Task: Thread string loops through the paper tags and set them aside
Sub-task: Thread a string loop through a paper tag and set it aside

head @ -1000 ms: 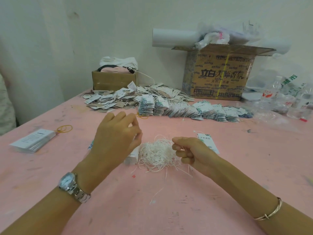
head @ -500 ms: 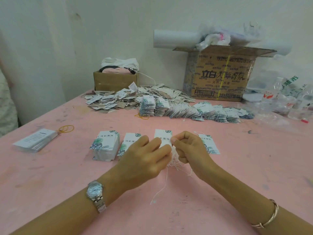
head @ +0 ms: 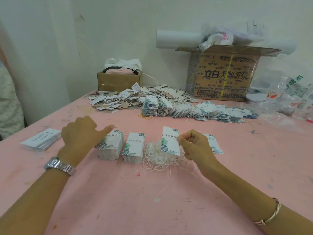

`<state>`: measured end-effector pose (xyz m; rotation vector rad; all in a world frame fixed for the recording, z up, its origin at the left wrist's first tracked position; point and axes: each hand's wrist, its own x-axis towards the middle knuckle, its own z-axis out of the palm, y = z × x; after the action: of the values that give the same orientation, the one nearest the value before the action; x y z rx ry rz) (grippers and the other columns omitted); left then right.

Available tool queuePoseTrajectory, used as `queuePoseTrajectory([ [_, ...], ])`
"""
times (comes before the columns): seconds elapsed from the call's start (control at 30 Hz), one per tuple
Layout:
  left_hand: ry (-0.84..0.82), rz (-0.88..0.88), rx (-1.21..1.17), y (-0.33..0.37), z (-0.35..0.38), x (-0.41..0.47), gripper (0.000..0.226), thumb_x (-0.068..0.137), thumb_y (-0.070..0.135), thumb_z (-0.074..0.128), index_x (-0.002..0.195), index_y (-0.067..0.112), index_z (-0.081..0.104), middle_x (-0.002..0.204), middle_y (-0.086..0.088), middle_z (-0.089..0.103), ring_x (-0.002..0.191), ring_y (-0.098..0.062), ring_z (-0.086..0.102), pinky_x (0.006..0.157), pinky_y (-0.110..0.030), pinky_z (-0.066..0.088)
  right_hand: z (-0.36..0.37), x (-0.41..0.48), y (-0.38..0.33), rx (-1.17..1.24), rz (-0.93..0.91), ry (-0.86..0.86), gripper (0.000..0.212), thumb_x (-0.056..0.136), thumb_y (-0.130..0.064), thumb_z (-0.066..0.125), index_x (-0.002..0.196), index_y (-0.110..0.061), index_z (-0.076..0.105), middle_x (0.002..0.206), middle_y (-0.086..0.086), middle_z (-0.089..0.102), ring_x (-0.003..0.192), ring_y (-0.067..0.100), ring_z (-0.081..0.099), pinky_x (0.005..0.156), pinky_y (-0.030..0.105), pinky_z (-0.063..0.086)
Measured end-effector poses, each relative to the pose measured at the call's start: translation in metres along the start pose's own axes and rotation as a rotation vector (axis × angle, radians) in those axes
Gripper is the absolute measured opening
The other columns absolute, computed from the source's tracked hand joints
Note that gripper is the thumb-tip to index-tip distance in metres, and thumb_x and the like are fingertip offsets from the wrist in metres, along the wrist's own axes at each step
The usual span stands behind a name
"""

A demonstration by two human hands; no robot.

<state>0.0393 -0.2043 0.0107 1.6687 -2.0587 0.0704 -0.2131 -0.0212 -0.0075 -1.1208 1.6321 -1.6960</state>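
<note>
Tag (head: 170, 141), white with a green leaf print, stands upright over the strings (head: 159, 161). The right hand (head: 198, 146) pinches its right edge between thumb and forefinger, with the other fingers curled in. The strings are a loose white tangle lying on the pink tabletop (head: 152, 204).

Just left of the strings stands a near stack (head: 133, 147) of the same printed tags, and beside that a far stack (head: 111, 147). The left hand (head: 81, 133) hovers at the far stack's left edge, back upward. Its thumb is stretched toward the stack and its fingers are loosely bent, gripping nothing that shows. The thumb is blurred, so whether it touches the stack cannot be told. A silver watch (head: 59, 165) is on that wrist, and a thin bangle (head: 269, 216) is on the right wrist.

Just right of the strings a flat tag (head: 216, 145) lies partly hidden behind the right hand. Well left of the strings lies a pack of white cards (head: 42, 139).

Behind the strings a long row (head: 194, 111) of tags leans like fallen dominoes, and a loose heap (head: 118, 100) of tags spreads behind and to the left. Against the wall stand a small box (head: 118, 81) and a big printed box (head: 223, 73). Clear plastic bags (head: 288, 97) lie to the right of the big box.
</note>
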Motion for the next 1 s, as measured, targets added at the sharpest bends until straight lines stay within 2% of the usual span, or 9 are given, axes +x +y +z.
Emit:
queuePoseTrajectory([
  [0.1, -0.189, -0.037, 0.031, -0.005, 0.001, 0.003, 0.076, 0.068, 0.089, 0.045, 0.062, 0.015, 0.061, 0.060, -0.001, 0.062, 0.060, -0.021, 0.062, 0.056, -0.022, 0.036, 0.000, 0.000, 0.000, 0.005, 0.012, -0.002, 0.014, 0.094, -0.003, 0.062, 0.083, -0.003, 0.054, 0.046, -0.019, 0.050, 0.036, 0.005, 0.030, 0.038, 0.017, 0.028],
  [0.23, -0.228, -0.071, 0.022, -0.006, 0.002, 0.006, 0.069, 0.071, 0.080, 0.060, 0.075, 0.011, 0.069, 0.067, -0.004, 0.065, 0.066, -0.022, 0.062, 0.058, -0.024, 0.038, 0.001, 0.000, 0.000, 0.010, 0.035, -0.009, 0.014, 0.094, -0.003, 0.061, 0.083, -0.003, 0.053, 0.047, -0.018, 0.051, 0.037, 0.006, 0.029, 0.038, 0.018, 0.027],
  [0.37, -0.251, -0.076, 0.038, -0.006, 0.002, 0.007, 0.065, 0.076, 0.075, 0.060, 0.083, 0.011, 0.069, 0.074, -0.005, 0.066, 0.072, -0.024, 0.062, 0.063, -0.026, 0.042, 0.001, -0.001, 0.000, 0.013, 0.050, -0.009, 0.016, 0.095, -0.004, 0.061, 0.081, -0.005, 0.053, 0.045, -0.018, 0.050, 0.037, 0.006, 0.028, 0.039, 0.019, 0.026],
  [0.47, -0.274, -0.074, 0.023, -0.011, 0.006, 0.012, 0.057, 0.082, 0.068, 0.060, 0.091, 0.012, 0.069, 0.085, -0.009, 0.067, 0.084, -0.029, 0.063, 0.076, -0.033, 0.049, 0.001, 0.000, 0.001, 0.024, 0.056, 0.001, 0.016, 0.095, -0.003, 0.061, 0.081, -0.005, 0.053, 0.045, -0.017, 0.050, 0.037, 0.006, 0.028, 0.038, 0.019, 0.025],
  [0.57, -0.325, -0.091, -0.064, -0.014, 0.010, 0.019, 0.056, 0.086, 0.061, 0.062, 0.066, 0.010, 0.052, 0.079, -0.020, 0.061, 0.076, -0.032, 0.061, 0.073, -0.034, 0.048, 0.001, 0.001, 0.002, 0.027, 0.067, 0.008, 0.016, 0.094, -0.003, 0.061, 0.081, -0.005, 0.053, 0.046, -0.017, 0.050, 0.037, 0.006, 0.028, 0.039, 0.019, 0.025],
  [0.67, -0.352, -0.105, -0.127, -0.013, 0.009, 0.021, 0.059, 0.089, 0.054, 0.062, 0.057, 0.013, 0.035, 0.059, -0.009, 0.044, 0.057, -0.021, 0.042, 0.058, -0.029, 0.031, 0.001, 0.001, 0.003, 0.020, 0.069, 0.006, 0.016, 0.094, -0.004, 0.062, 0.081, -0.006, 0.054, 0.046, -0.017, 0.051, 0.038, 0.006, 0.029, 0.039, 0.020, 0.025],
  [0.77, -0.384, -0.114, -0.147, -0.010, 0.009, 0.023, 0.056, 0.094, 0.046, 0.059, 0.057, 0.011, 0.038, 0.059, -0.005, 0.040, 0.055, -0.018, 0.039, 0.051, -0.029, 0.026, 0.001, 0.002, 0.005, 0.025, 0.067, 0.003, 0.016, 0.094, -0.003, 0.062, 0.081, -0.005, 0.053, 0.046, -0.017, 0.050, 0.037, 0.006, 0.028, 0.039, 0.020, 0.025],
  [0.9, -0.398, -0.126, -0.183, -0.011, 0.010, 0.024, 0.051, 0.095, 0.042, 0.060, 0.061, 0.006, 0.049, 0.063, -0.008, 0.048, 0.056, -0.019, 0.041, 0.052, -0.029, 0.029, 0.000, 0.003, 0.005, 0.045, 0.071, -0.003, 0.016, 0.094, -0.003, 0.062, 0.081, -0.005, 0.053, 0.046, -0.016, 0.048, 0.038, 0.007, 0.027, 0.039, 0.020, 0.024],
  [1.0, -0.404, -0.115, -0.187, -0.015, 0.011, 0.025, 0.044, 0.093, 0.047, 0.061, 0.088, 0.004, 0.069, 0.086, -0.012, 0.062, 0.070, -0.023, 0.049, 0.066, -0.029, 0.038, 0.000, 0.003, 0.006, 0.055, 0.074, -0.010, 0.017, 0.094, -0.003, 0.061, 0.080, -0.006, 0.053, 0.045, -0.015, 0.047, 0.037, 0.006, 0.026, 0.039, 0.018, 0.024],
])
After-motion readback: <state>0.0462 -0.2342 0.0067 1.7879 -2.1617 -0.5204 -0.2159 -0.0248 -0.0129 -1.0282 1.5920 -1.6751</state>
